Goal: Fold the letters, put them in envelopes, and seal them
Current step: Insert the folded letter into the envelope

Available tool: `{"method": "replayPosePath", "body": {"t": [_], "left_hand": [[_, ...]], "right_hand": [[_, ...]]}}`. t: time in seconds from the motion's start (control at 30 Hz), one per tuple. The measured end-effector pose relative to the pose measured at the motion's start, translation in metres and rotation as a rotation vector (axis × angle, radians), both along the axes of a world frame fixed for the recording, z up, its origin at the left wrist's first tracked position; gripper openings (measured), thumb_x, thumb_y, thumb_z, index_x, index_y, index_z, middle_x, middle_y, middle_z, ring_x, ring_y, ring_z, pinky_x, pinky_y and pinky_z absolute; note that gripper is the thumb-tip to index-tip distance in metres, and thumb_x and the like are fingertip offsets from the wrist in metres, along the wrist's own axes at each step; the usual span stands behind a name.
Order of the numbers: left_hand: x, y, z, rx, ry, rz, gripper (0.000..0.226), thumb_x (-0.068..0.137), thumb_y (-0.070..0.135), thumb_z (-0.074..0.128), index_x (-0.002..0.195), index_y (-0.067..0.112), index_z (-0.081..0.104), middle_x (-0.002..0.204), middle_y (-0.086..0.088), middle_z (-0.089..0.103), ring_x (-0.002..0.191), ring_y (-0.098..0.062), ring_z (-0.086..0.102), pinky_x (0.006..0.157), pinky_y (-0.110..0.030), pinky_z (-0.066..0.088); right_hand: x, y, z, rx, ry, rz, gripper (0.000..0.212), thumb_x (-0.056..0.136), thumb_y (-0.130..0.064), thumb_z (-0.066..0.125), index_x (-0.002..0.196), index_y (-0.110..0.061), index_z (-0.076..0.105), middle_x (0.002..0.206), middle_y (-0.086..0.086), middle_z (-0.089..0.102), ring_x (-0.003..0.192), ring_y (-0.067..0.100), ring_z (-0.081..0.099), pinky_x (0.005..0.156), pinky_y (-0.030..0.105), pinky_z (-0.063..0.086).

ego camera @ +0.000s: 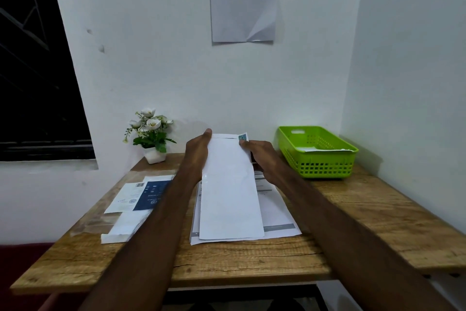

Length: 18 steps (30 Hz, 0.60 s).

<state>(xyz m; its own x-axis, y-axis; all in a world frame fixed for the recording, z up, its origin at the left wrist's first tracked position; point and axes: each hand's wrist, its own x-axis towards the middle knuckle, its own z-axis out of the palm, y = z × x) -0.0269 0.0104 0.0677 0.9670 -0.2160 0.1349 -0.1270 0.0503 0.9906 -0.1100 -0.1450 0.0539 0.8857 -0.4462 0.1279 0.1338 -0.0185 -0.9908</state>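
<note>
Head view: left hand (199, 153) and right hand (262, 157) both pinch the far end of a long white envelope (230, 194), 1 at each edge, holding it above the printed letters (276, 212) on the wooden table (252, 260). A stamp (243, 137) shows at its top corner, print too small to read. Green basket (317, 157) right, envelope stack (128, 225) left.

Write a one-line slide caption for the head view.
Both hands, left hand and right hand, hold a white envelope over printed letters on a wooden table.
</note>
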Motion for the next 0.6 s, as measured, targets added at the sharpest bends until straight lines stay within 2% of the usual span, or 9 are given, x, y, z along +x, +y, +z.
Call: {"method": "replayPosePath", "body": {"t": [0.13,0.27,0.33,0.4,0.5,0.6], "left_hand": [[0.005,0.0,-0.001,-0.014,0.011,-0.013,0.038,0.102,0.047,0.054,0.109,0.011,0.062,0.098,-0.005,0.066,0.083,-0.02,0.064,0.081,-0.032,0.05],[0.006,0.002,0.001,-0.035,0.033,0.01,0.033,0.104,0.043,0.052,0.104,0.012,0.06,0.091,-0.004,0.064,0.08,-0.02,0.062,0.075,-0.031,0.052],[0.007,0.007,0.003,-0.037,0.058,0.023,0.034,0.103,0.045,0.053,0.103,0.012,0.06,0.093,-0.006,0.066,0.088,-0.026,0.065,0.087,-0.037,0.056],[0.01,0.011,0.004,-0.036,0.074,0.039,0.038,0.1,0.049,0.055,0.104,0.011,0.063,0.105,-0.011,0.071,0.099,-0.031,0.068,0.099,-0.047,0.055],[0.015,0.015,0.004,-0.067,0.079,0.046,0.036,0.098,0.047,0.059,0.098,0.012,0.066,0.111,-0.014,0.073,0.102,-0.035,0.07,0.097,-0.051,0.056],[0.017,0.014,0.004,-0.074,0.065,0.051,0.034,0.098,0.046,0.06,0.096,0.012,0.066,0.109,-0.014,0.073,0.1,-0.034,0.071,0.094,-0.049,0.058]], "right_hand": [[-0.004,0.004,0.004,0.024,0.02,0.006,0.017,0.096,-0.019,0.063,0.101,-0.009,0.076,0.088,0.004,0.075,0.067,0.014,0.069,0.058,0.024,0.054],[-0.009,0.005,0.008,0.051,0.134,0.101,0.023,0.091,-0.014,0.057,0.108,-0.008,0.071,0.084,0.004,0.071,0.065,0.018,0.065,0.055,0.026,0.051],[-0.013,0.007,0.009,0.05,0.212,0.202,0.024,0.093,-0.017,0.059,0.112,-0.009,0.07,0.093,0.006,0.074,0.07,0.019,0.068,0.059,0.027,0.054],[-0.019,0.008,0.009,0.047,0.274,0.309,0.024,0.096,-0.017,0.059,0.118,-0.009,0.067,0.103,0.008,0.074,0.075,0.019,0.071,0.064,0.029,0.059],[-0.03,0.009,0.008,0.028,0.326,0.413,0.026,0.098,-0.013,0.06,0.124,-0.012,0.064,0.113,0.009,0.074,0.085,0.019,0.073,0.075,0.036,0.062],[-0.042,0.008,0.004,0.011,0.359,0.468,0.029,0.097,-0.011,0.063,0.125,-0.014,0.066,0.115,0.008,0.076,0.094,0.021,0.075,0.078,0.038,0.063]]}}
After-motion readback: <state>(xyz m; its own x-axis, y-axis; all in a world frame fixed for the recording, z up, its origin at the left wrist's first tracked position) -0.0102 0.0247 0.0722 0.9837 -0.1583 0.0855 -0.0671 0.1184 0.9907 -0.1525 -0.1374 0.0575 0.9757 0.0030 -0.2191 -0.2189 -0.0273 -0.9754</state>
